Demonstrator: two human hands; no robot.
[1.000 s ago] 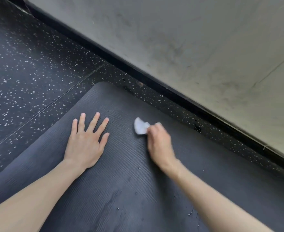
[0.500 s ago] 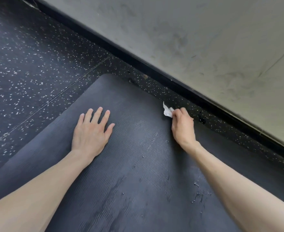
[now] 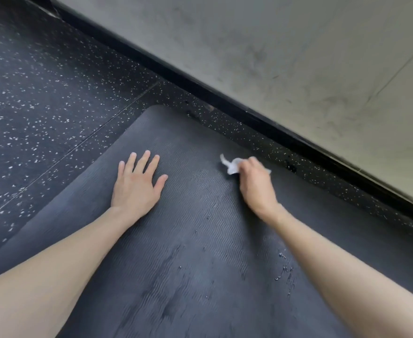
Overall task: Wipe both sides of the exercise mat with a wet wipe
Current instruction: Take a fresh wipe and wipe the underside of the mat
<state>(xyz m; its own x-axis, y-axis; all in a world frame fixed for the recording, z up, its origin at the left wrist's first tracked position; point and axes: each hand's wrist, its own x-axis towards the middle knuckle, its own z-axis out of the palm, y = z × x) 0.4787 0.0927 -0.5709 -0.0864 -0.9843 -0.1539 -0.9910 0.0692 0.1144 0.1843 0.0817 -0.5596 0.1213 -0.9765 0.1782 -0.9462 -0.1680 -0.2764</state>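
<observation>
One wipe (image 3: 231, 166), perhaps beneath right fingers (image 3: 252, 165)

Dark ribbed mat (image 3: 200, 240) flat on floor, crumpled white wipe (image 3: 232, 167) atop

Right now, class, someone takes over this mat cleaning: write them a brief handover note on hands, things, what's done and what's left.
Left hand: flat, fingers straight, pressing the exercise mat.
Right hand: grips the wet wipe, on the mat near its far right edge.
Mat lies flat on the speckled floor.
Done: damp streaks show on the near part of this side.
Left: the far end, then the other side, whose state cannot be told.
</observation>
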